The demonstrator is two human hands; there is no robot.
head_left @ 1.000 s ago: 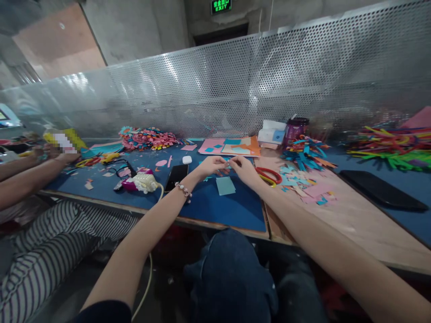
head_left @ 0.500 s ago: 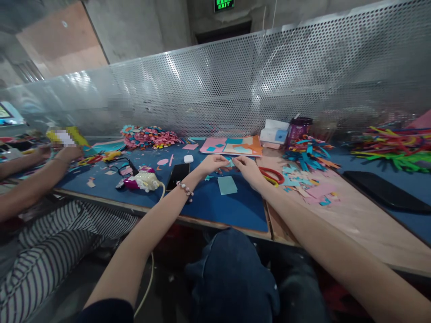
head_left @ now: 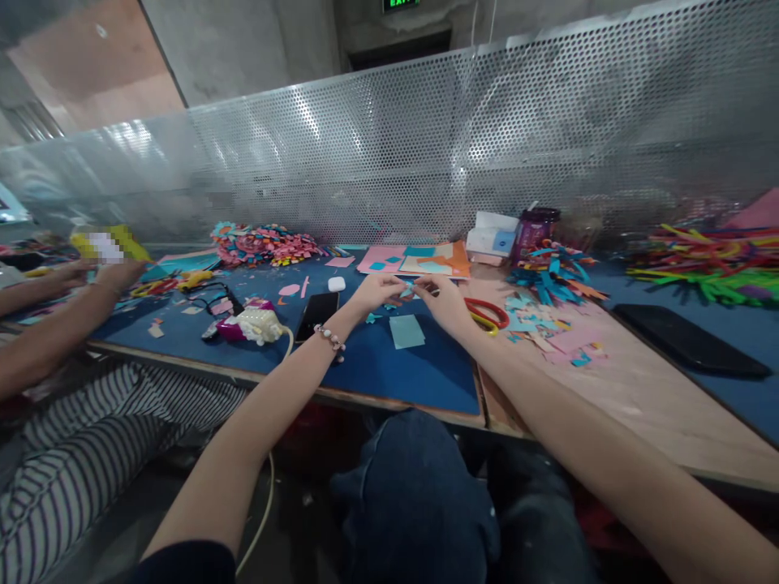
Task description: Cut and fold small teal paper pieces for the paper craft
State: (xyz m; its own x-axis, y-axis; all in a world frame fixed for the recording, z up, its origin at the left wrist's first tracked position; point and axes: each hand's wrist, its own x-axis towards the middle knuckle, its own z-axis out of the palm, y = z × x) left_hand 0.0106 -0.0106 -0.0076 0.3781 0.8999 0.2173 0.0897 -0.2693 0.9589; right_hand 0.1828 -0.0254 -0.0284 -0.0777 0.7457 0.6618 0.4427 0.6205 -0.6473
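A small light-blue paper piece [head_left: 409, 287] is pinched between my two hands above the blue table mat; its exact shape is hard to make out. My left hand [head_left: 378, 294], with a beaded bracelet at the wrist, closes its fingertips on one side of it. From the other side my right hand [head_left: 447, 305] holds it between thumb and fingers. Just below them lies a light-teal paper square [head_left: 407, 332] on the mat. Red-handled scissors [head_left: 488, 315] rest beside my right wrist, partly hidden by it.
A phone [head_left: 319, 316] and white earbud case [head_left: 337, 284] lie left of my hands. Coloured sheets [head_left: 372, 259] stand behind, before a perforated metal screen [head_left: 377, 162]. Paper scraps [head_left: 565, 332] and a black tray-like object [head_left: 687, 339] are right. A co-worker's hands [head_left: 113, 280] hold something yellow.
My fingers have shifted slightly around the small paper piece, which stays between both hands. The whole view has moved a little, so everything appears slightly further left and up.
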